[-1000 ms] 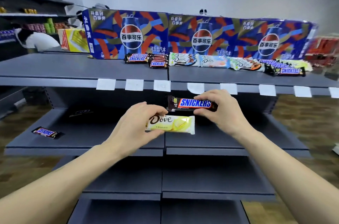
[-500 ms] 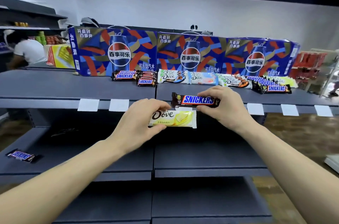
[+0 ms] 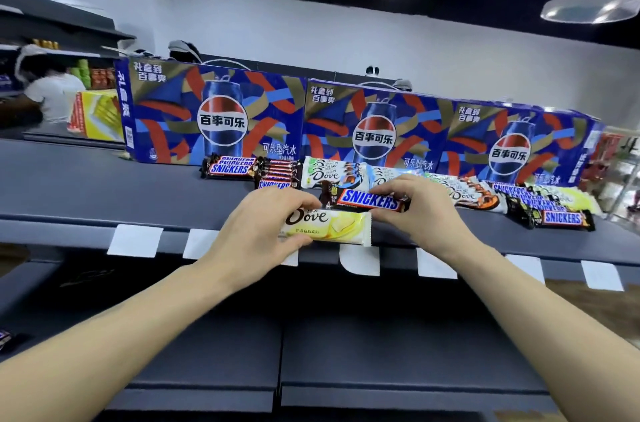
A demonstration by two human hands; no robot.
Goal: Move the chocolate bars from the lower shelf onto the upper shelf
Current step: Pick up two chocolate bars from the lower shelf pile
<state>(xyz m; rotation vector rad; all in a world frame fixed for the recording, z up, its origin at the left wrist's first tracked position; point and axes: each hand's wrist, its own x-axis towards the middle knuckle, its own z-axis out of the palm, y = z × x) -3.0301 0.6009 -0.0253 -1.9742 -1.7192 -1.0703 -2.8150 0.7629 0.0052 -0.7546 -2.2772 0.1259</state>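
Note:
My left hand (image 3: 258, 231) grips a yellow-white Dove bar (image 3: 332, 226) by its left end, level with the front edge of the upper shelf (image 3: 86, 193). My right hand (image 3: 420, 214) holds a Snickers bar (image 3: 367, 200) just above that shelf's surface, behind the Dove bar. A row of Snickers bars (image 3: 230, 168) and Dove bars (image 3: 329, 172) lies along the back of the upper shelf, with more Snickers (image 3: 561, 217) at the right. One bar (image 3: 4, 338) shows at the far left edge of the lower shelf (image 3: 207, 352).
Three blue Pepsi cartons (image 3: 372, 131) stand behind the bars on the upper shelf. White price tags (image 3: 135, 240) hang on its front edge. A person in white (image 3: 48, 92) stands far left by other shelves; a yellow box (image 3: 97, 115) sits nearby.
Both hands have lifted with their bars from lower-shelf height to the upper shelf. The Snickers bar now sits over the shelf surface. The view has tilted upward.

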